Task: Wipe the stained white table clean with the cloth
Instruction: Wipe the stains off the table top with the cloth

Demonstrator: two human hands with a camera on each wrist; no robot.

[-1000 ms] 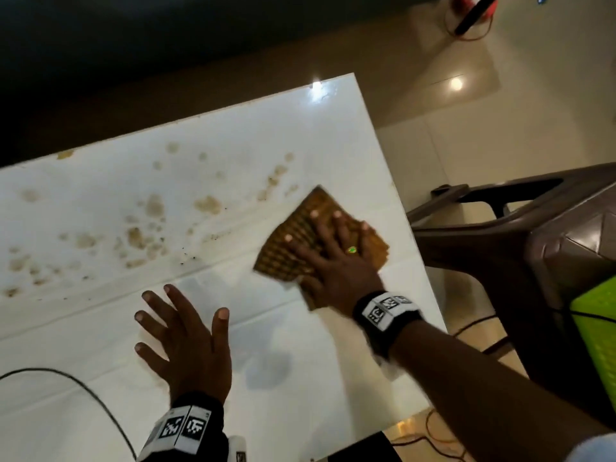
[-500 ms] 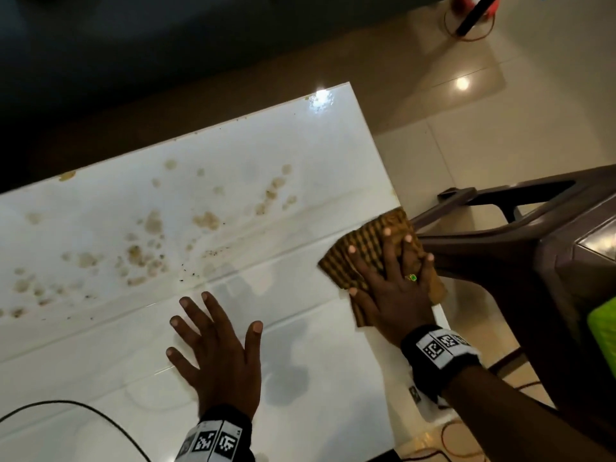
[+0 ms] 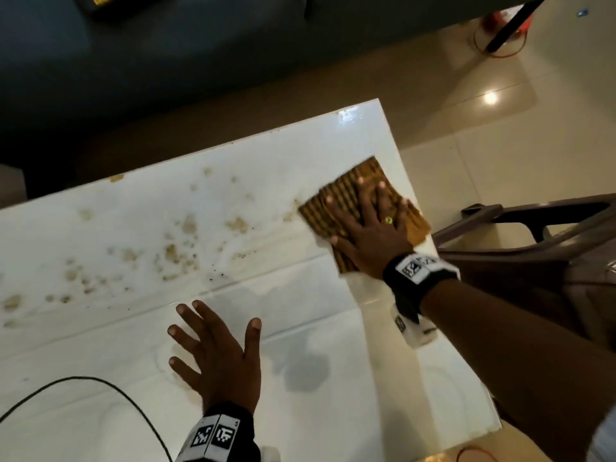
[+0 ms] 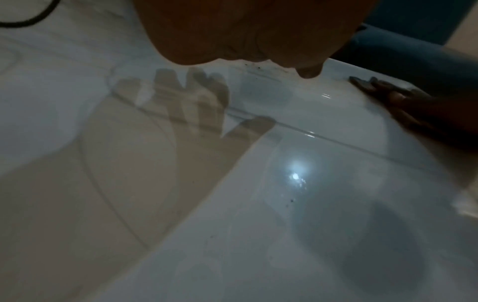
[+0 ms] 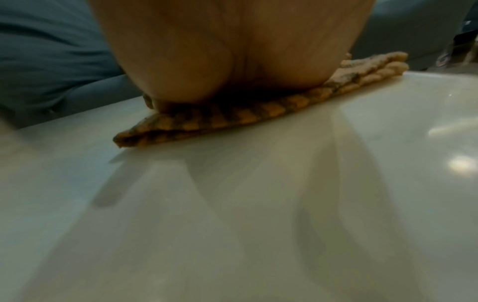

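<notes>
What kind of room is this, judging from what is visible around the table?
Probably a living room in a home. A dark blue sofa stands behind the low white table, the floor is glossy beige tile, and a brown plastic chair stands beside the table.

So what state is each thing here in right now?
white table: near half looks wiped, far left half covered in brown stains.
cloth: folded, lying flat by the table's right edge.
right hand: fingers spread, pressing on the cloth.
left hand: flat on the table, fingers spread, holding nothing.
black cable: lying slack across the near left corner.
</notes>
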